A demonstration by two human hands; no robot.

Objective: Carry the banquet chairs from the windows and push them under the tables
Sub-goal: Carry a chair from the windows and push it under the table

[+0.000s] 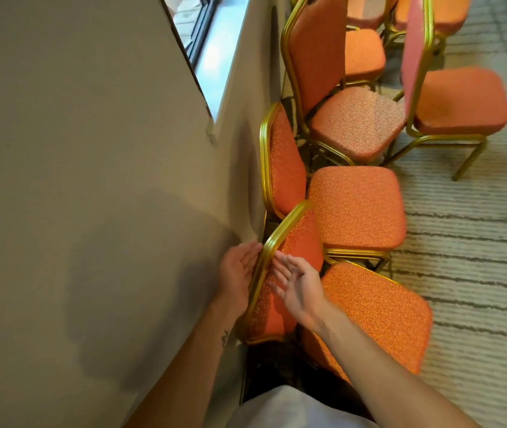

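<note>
An orange banquet chair with a gold frame is seen from above, set just beside a beige wall. It is the nearest in a row of other chairs on a striped carpet near a window. Its backrest is flanked by two hands. The left hand is laid against the rear of the frame, fingers straight. The right hand is held before the padding, fingers spread and released, nothing grasped.

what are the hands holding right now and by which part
Nothing is held yet. The left hand and right hand are open, one on each side of the nearest chair's backrest.
</note>
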